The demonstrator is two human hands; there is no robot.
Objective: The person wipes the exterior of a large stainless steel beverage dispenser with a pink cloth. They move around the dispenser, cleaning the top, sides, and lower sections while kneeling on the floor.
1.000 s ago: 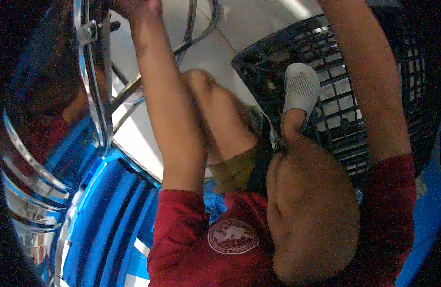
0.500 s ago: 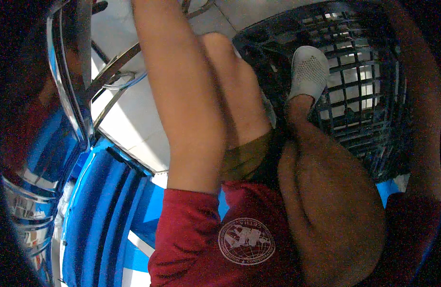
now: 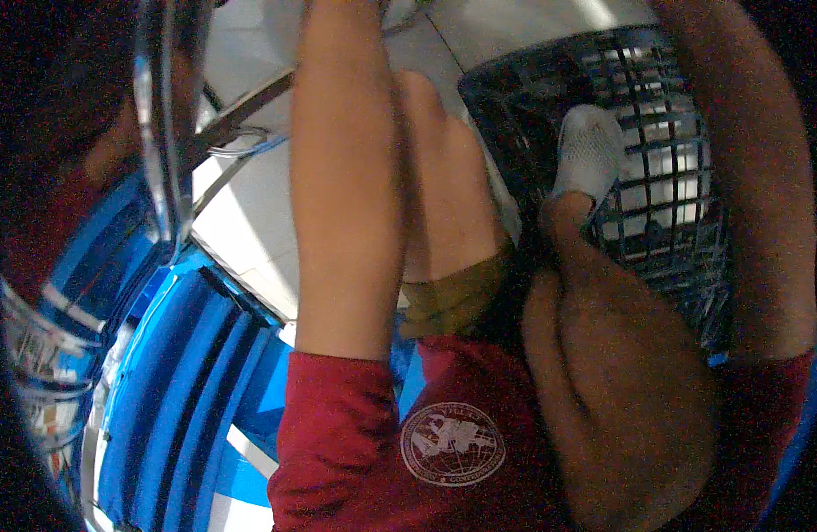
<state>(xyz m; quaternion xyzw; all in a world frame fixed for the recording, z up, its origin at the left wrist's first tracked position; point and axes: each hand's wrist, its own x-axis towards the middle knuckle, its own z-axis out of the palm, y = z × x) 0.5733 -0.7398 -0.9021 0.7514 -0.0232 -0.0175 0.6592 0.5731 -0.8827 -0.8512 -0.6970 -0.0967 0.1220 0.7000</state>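
Both my arms reach up past the top edge, so neither hand is in view. My left arm comes out of a dark red sleeve and runs almost straight up. On the right side, my right arm bends inward toward the top. What either hand holds or touches is hidden. Between the arms are my bare legs, and a white perforated shoe rests at a black plastic lattice crate.
Pale floor tiles show behind my left arm, partly sunlit. A ridged blue plastic piece stands at the lower left beside a shiny reflective metal surface. A thin metal bar crosses the floor at upper left.
My left forearm has swung right and stands straighter. My right arm has come further into view, its upper end shifting left. The surroundings have shifted slightly with the head.
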